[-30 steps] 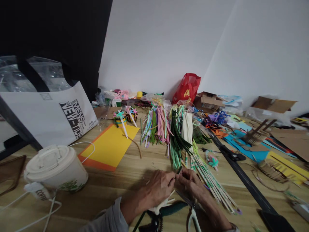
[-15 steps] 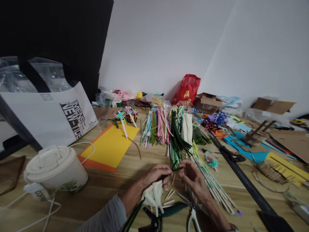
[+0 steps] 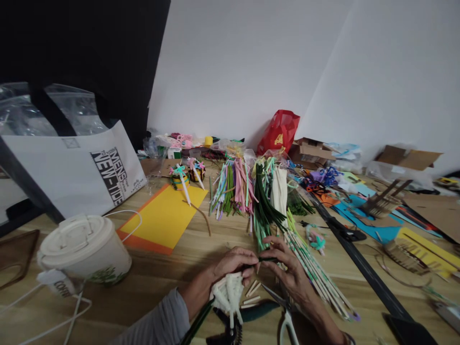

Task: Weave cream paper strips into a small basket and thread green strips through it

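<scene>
From my remote view, the 2 hands sit closer together than they did half a second ago, and the right hand (image 3: pixel 289 273) has curled in from its wider spread. The left hand (image 3: pixel 230 266) is curved over too, its fingers nearly closed. Between them, a dark green paper strip (image 3: pixel 268 259) now lies almost level, running toward 3 o'clock from the left fingertips (image 3: pixel 251 263) and pinched by the right fingertips (image 3: pixel 273 256). I cannot tell exactly how far its left end reaches inside that grip. Just below the left hand, at 6 o'clock, hangs a white woven paper piece (image 3: pixel 229 293), with a dark green stem (image 3: pixel 197 322) running off toward 7 o'clock. Short pale sticks (image 3: pixel 251 289) lie on the wooden table (image 3: pixel 172 273) near 5 o'clock from the left hand. Teal-handled pliers (image 3: pixel 260 310) and white-handled scissors (image 3: pixel 287 326) sit near 6 o'clock from the right hand, and a bundle of long pale sticks (image 3: pixel 316 280) lies beside it at 3 o'clock.
</scene>
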Demonstrator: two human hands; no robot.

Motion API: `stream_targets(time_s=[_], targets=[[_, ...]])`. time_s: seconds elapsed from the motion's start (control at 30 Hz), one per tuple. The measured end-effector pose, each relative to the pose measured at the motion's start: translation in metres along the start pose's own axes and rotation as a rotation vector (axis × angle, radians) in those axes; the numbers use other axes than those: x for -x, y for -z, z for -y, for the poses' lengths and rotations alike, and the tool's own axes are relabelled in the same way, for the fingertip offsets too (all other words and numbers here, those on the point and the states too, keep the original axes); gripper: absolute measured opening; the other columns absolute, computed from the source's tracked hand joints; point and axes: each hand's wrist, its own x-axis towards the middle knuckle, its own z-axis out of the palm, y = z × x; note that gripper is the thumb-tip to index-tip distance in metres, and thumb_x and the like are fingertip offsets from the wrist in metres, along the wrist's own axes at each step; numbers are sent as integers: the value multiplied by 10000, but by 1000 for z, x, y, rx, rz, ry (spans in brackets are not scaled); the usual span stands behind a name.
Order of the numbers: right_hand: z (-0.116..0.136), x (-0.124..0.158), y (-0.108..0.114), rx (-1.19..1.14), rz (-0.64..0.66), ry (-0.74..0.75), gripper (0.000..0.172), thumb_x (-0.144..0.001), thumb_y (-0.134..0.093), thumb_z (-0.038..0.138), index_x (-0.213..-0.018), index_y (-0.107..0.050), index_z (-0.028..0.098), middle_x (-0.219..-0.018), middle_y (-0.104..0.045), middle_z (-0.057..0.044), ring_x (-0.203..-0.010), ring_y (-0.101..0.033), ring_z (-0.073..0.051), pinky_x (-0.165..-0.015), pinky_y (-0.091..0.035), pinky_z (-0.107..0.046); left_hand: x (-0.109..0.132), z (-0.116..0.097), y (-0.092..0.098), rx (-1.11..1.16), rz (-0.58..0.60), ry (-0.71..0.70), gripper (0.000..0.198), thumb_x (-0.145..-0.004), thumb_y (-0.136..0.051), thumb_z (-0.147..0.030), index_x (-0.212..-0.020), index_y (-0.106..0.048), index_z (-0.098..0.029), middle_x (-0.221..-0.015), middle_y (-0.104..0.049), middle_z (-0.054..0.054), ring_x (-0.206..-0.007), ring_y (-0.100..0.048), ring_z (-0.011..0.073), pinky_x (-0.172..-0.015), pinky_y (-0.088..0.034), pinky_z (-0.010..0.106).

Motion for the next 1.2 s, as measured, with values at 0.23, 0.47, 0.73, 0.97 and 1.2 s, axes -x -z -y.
stream_targets(time_s=[0.23, 0.47, 0.73, 0.97, 1.2], targets=[[-3, -2, 1, -38, 82, -38, 195, -880, -611, 391, -858, -709, 224, -885, -665, -64, -877, -611, -235, -800, -469, -339, 1, 2, -4, -158, -18, -65, 365, -671, -700, -489, -739, -610, -142, -453, -491, -64, -375, -455, 88, -446, -354, 221], [-9, 1, -2, -145, 130, -294, 330, -858, -615, 490, -776, -624, 171, -672, -574, 1, -648, -503, -154, -588, -377, -258, 4, 4, -18, -606, -228, -287, 248, -816, -522, -371, -722, -585, -150, -474, -506, -40, -426, -485, 104, -493, -328, 210], [-12, -2, 3, -364, 169, -431, 391, -758, -717, 533, -728, -581, 167, -563, -489, 48, -489, -448, -102, -495, -356, -236, 14, 2, -36, -1062, -391, -367, 175, -837, -478, -239, -795, -634, -171, -617, -569, -14, -569, -475, 123, -558, -311, 228], [-4, -4, 2, -500, 3, -400, 361, -797, -676, 536, -792, -575, 190, -637, -532, 23, -546, -516, -128, -525, -452, -244, -1, 9, -18, -419, -234, -280, 348, -823, -501, -528, -768, -532, -186, -422, -456, -72, -333, -416, 108, -398, -291, 215], [-13, 0, 0, -77, -69, -19, 207, -879, -620, 358, -1058, -655, 260, -1165, -565, -91, -1088, -550, -254, -785, -523, -318, -5, 6, -1, -123, -139, -137, 407, -709, -650, -547, -816, -566, -164, -426, -463, -87, -334, -452, 105, -389, -304, 209]])
